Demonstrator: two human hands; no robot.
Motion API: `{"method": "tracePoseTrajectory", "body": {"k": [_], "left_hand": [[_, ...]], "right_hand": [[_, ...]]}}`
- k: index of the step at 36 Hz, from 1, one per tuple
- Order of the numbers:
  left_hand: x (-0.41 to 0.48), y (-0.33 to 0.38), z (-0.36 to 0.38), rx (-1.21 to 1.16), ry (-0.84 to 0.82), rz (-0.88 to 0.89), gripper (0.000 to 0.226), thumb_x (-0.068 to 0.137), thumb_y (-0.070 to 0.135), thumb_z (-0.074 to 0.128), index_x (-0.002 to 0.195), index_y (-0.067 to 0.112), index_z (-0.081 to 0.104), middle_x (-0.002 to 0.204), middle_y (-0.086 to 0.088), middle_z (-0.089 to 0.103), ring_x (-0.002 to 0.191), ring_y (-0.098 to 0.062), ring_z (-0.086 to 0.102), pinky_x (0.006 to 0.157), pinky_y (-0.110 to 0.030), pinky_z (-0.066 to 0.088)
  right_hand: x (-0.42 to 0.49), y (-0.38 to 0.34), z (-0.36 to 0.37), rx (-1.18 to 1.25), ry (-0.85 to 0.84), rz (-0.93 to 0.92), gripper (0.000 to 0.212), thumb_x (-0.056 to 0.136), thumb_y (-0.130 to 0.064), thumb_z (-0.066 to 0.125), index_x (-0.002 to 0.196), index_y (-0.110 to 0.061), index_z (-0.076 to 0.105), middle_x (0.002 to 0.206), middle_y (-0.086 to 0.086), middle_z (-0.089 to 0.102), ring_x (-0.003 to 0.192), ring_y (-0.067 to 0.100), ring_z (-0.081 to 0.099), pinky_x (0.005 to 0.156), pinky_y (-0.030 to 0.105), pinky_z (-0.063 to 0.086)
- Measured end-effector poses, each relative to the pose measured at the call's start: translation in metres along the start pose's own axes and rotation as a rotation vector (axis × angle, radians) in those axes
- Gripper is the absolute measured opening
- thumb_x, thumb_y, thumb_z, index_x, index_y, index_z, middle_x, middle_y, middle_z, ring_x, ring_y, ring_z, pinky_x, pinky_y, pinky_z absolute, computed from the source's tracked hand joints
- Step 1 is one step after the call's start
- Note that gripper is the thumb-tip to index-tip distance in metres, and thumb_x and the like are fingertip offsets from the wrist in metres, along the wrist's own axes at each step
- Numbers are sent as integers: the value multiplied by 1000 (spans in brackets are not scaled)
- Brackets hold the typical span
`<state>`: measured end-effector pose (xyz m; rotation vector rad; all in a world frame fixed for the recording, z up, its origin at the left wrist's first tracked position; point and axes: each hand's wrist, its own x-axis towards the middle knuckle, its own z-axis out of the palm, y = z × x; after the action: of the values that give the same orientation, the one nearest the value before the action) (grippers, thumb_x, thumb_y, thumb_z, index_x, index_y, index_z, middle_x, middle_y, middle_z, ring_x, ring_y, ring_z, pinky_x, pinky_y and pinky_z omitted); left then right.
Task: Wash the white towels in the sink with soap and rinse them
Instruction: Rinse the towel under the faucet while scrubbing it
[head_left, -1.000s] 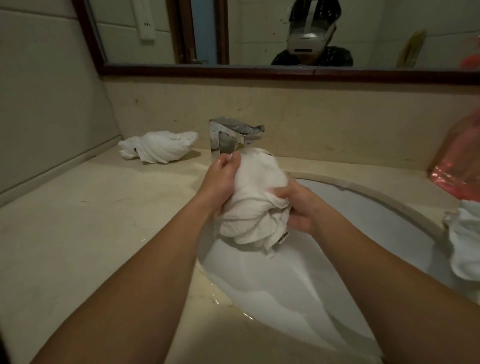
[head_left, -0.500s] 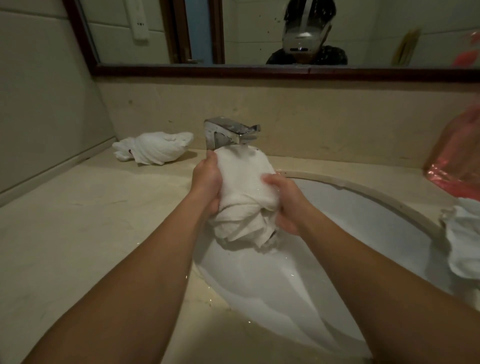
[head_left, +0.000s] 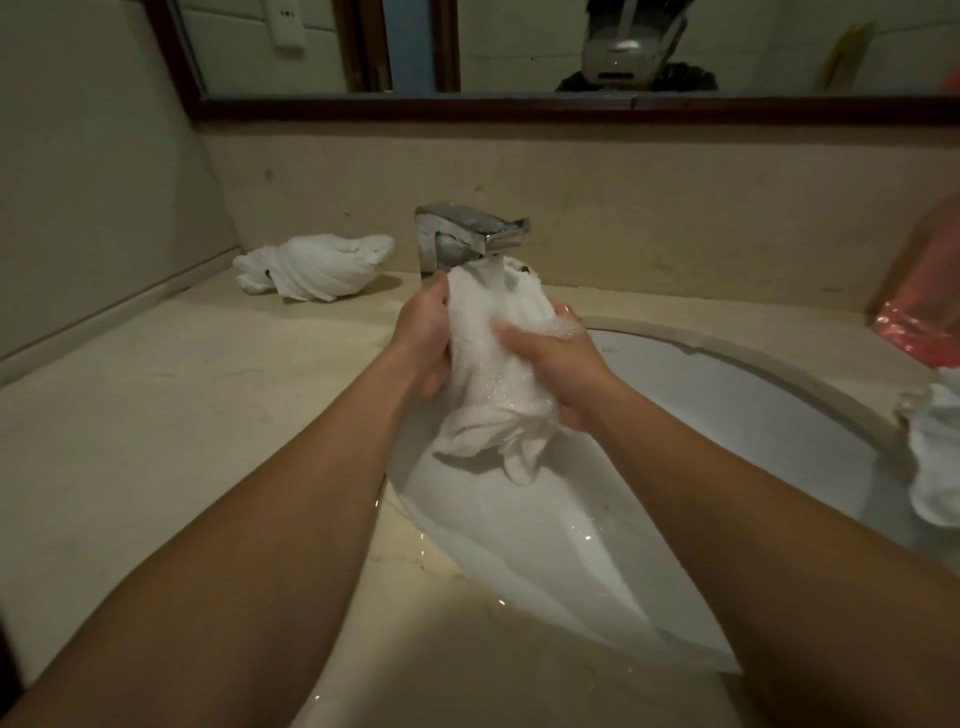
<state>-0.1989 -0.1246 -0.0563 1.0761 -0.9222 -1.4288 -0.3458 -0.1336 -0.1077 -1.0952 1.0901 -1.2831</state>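
Both hands grip one bunched, wet white towel (head_left: 485, 374) over the white sink (head_left: 753, 410), directly under the chrome faucet (head_left: 467, 234). Water runs from the spout onto the towel's top. My left hand (head_left: 423, 338) clasps its left side and my right hand (head_left: 545, 358) squeezes its right side, with foam or water on the knuckles. The towel's lower end hangs loose below my hands. A second twisted white towel (head_left: 317, 267) lies on the counter left of the faucet. A third white towel (head_left: 935, 452) sits at the sink's right rim.
A beige stone counter (head_left: 156, 415) surrounds the sink, wet near the front rim. A pink translucent plastic bag (head_left: 924, 306) stands at the right against the backsplash. A dark-framed mirror (head_left: 519, 109) runs above, and a wall closes in the left side.
Water now runs from the faucet onto the towel. My hands have lifted the towel closer under the spout and squeezed it tighter.
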Motion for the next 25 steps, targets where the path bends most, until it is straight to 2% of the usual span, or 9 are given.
{"method": "tracePoseTrajectory", "body": {"k": [2,5,7,11,13,17,21,23,25], "left_hand": [[0,0,0,-1,-1,8,51,114,41,35,110,9,74,110,-16,80,102,-32,77,91,-44,62],[1,-1,2,-4,-8,27,54,114,47,35,112,10,74,108,-14,81,92,-27,79,82,-40,64],[1,-2,3,3,-2,38,55,114,49,35,120,10,73,112,-14,80,93,-26,80,77,-37,65],[9,-7,0,44,61,57,56,114,49,35,132,9,69,119,-14,78,110,-29,75,95,-42,61],[15,-10,-2,88,77,66,55,114,49,36,134,9,68,120,-13,78,112,-29,75,102,-46,59],[25,-12,-5,157,73,94,56,113,50,35,136,10,67,122,-11,77,113,-27,74,102,-47,59],[50,-21,-16,215,66,121,79,89,74,37,138,19,65,126,-5,76,115,-25,73,104,-49,57],[61,-24,-18,261,75,153,86,81,81,34,136,22,65,124,-1,76,114,-23,72,105,-49,56],[40,-17,-10,311,103,181,85,84,83,32,135,23,65,128,1,73,117,-21,69,109,-47,52]], "right_hand": [[1,2,2,11,21,10,68,78,-27,93,136,-23,57,121,7,75,104,31,77,92,57,63],[0,5,3,-20,73,9,66,74,-32,95,131,-30,62,117,1,78,103,27,77,91,53,64],[0,6,4,-47,103,7,69,69,-40,94,130,-33,63,116,-2,78,102,26,77,90,52,64],[-1,3,6,-172,158,-9,49,87,-44,81,130,-35,61,112,-4,75,100,24,75,90,50,64],[-2,1,8,-264,191,-10,39,93,-49,72,127,-37,58,111,-4,72,99,24,72,89,48,63],[-5,-6,11,-276,236,-28,29,104,-39,61,132,-29,58,114,-2,69,95,17,67,78,34,58],[-7,-5,14,-253,275,-37,31,105,-38,60,133,-25,62,115,1,71,101,21,69,90,40,61],[-10,-8,12,-235,293,-29,25,107,-37,57,129,-25,63,106,-5,69,94,15,68,85,35,60],[-9,-8,10,-210,309,-19,25,107,-38,56,128,-26,63,107,-4,70,94,14,68,86,35,60]]}}
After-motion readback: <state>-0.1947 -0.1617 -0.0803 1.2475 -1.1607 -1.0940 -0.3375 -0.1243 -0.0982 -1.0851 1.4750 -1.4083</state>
